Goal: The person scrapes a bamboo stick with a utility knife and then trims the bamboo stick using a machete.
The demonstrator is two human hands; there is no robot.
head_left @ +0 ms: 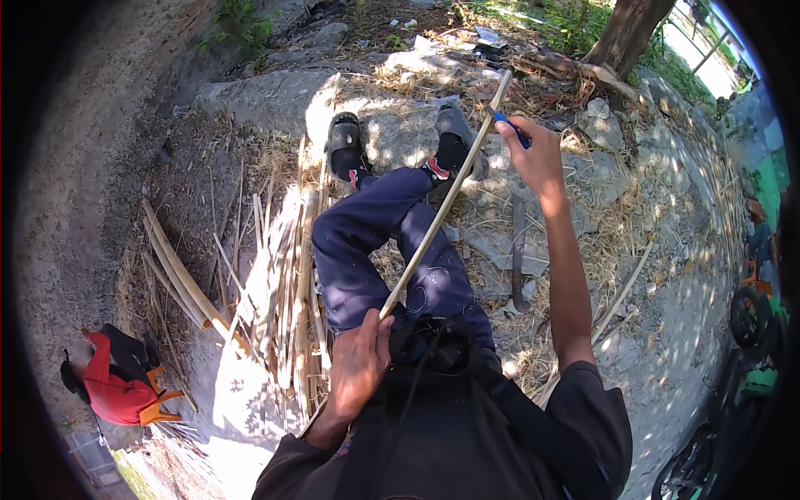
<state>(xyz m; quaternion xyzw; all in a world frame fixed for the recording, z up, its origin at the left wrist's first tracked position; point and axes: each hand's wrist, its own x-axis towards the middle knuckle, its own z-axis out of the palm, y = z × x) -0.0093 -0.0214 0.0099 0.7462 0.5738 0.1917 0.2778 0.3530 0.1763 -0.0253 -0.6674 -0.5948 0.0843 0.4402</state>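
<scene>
A long, pale strip of split bamboo (440, 218) slants across my lap, its near end at my waist and its far end up beyond my shoes. My left hand (358, 360) is closed round the near end. Toward the far end, my right hand (537, 157) grips a small blue tool (512, 128) that meets the strip's side; its working end is too small to make out. Under the strip are my bent legs in dark blue trousers (362, 225).
To the left lies a pile of split bamboo strips (283, 292), with thicker bamboo poles (179, 267) beside it. A long dark blade (518, 250) rests on the ground right of my legs. A person in red (121, 387) sits at far left; a tree trunk (629, 37) stands ahead.
</scene>
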